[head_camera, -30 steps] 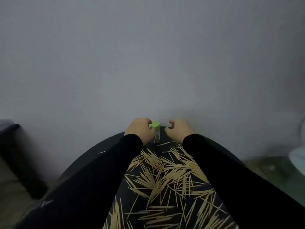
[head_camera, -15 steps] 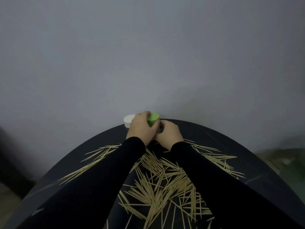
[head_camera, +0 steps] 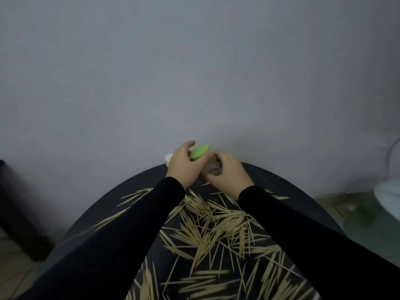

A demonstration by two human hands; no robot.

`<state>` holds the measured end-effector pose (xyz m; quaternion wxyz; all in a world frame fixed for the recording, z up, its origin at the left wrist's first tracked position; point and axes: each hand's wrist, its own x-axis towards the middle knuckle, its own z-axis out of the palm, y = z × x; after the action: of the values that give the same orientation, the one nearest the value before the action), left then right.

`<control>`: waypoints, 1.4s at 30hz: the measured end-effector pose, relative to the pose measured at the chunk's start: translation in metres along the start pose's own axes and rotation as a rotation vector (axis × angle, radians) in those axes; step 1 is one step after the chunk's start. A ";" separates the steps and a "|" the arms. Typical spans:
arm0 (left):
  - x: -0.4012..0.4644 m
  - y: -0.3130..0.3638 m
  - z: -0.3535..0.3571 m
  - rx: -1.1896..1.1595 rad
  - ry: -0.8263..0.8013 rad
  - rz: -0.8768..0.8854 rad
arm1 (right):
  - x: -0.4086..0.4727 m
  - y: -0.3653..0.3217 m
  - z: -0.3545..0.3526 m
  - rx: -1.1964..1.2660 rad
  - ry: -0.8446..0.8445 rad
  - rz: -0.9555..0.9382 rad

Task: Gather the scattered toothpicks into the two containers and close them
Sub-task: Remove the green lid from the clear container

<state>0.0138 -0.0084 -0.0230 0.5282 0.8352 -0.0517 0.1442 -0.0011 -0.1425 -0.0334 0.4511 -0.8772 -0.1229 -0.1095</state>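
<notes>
Holding one container at the far edge of the table [head_camera: 281, 182], you have both hands on it.
Your left hand [head_camera: 184, 167] curls around the green lid [head_camera: 199, 152]; your right hand [head_camera: 229, 172] grips the clear container [head_camera: 213, 168], its long axis tilted, lid end up-left. A white container [head_camera: 168, 158] sits behind your left hand. Toothpicks [head_camera: 216, 226] lie scattered nearer you, pointing every way.
</notes>
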 end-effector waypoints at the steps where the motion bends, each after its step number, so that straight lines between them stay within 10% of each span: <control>1: -0.007 0.002 -0.002 0.027 -0.035 0.029 | -0.009 -0.003 -0.005 -0.029 -0.017 -0.031; 17: -0.116 0.060 -0.010 0.557 -0.268 0.499 | -0.130 -0.045 -0.054 -0.268 -0.101 0.029; 32: -0.149 0.088 0.038 0.588 -0.175 0.431 | -0.161 -0.042 -0.092 -0.394 -0.137 0.113; 42: -0.156 0.100 0.049 0.169 -0.205 0.098 | -0.164 -0.023 -0.131 -0.435 -0.265 0.284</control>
<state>-0.1494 -0.1063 -0.0015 0.4404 0.8834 -0.1337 0.0877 -0.1746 -0.2558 0.0089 0.2433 -0.9684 -0.0304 0.0465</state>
